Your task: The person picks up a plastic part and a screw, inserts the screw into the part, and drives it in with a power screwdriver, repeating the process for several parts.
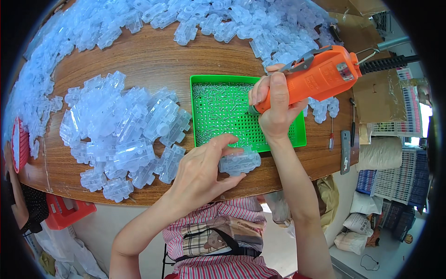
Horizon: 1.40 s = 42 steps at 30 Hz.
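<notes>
Between the thumb and fingers of my left hand [200,162] is a clear plastic housing [240,162], held near the table's front edge. My right hand [278,104] is wrapped round an orange electric screwdriver [320,80], with its nose pointing down over a green perforated tray [302,136]. Small silver screws [211,95] lie scattered in that tray. The tool's tip is hidden by my fingers. To the left of the tray is a pile of similar clear plastic housings [107,125].
A large heap of clear plastic parts [246,21] curves along the table's far and left sides. On the right lie a small screwdriver [331,142] and a grey flat tool [345,151]. A black cord [388,63] trails from the power tool. A red stool [69,211] stands lower left.
</notes>
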Available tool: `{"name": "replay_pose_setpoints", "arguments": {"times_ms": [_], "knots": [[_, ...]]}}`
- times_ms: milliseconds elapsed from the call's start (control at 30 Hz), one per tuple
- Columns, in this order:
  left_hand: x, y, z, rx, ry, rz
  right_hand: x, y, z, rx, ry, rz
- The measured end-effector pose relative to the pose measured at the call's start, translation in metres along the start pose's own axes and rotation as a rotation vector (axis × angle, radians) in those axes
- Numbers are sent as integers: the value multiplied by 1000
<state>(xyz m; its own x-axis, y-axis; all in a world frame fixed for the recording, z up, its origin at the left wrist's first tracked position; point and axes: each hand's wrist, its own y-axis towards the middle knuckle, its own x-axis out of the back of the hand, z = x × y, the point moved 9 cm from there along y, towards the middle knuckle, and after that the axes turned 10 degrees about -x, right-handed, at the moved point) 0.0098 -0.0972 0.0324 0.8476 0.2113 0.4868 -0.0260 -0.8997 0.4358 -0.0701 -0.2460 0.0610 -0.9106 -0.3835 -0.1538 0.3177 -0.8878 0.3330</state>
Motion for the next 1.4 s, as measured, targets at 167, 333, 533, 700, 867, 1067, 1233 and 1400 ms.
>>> {"name": "replay_pose_setpoints", "arguments": {"times_ms": [167,333,533,700,867,1067,1233,1400], "knots": [[-1,-1,0,14,-7,3,-1,-1,-2,31,-2,31],[1,-2,2,18,-32,-7,-6,-8,-1,52,-19,22],[2,-1,4,17,-64,-24,-13,-35,78,66,212,272],[5,0,3,-1,-68,-32,-25,-76,96,26,146,265],[3,-1,1,0,-95,-38,-28,-77,88,-14,194,254],[0,0,1,7,-113,-54,-29,-75,72,43,77,333],[8,1,3,-19,-109,-79,-38,-78,67,18,194,371],[8,-1,2,-25,-91,-46,-45,-82,73,123,99,347]]}}
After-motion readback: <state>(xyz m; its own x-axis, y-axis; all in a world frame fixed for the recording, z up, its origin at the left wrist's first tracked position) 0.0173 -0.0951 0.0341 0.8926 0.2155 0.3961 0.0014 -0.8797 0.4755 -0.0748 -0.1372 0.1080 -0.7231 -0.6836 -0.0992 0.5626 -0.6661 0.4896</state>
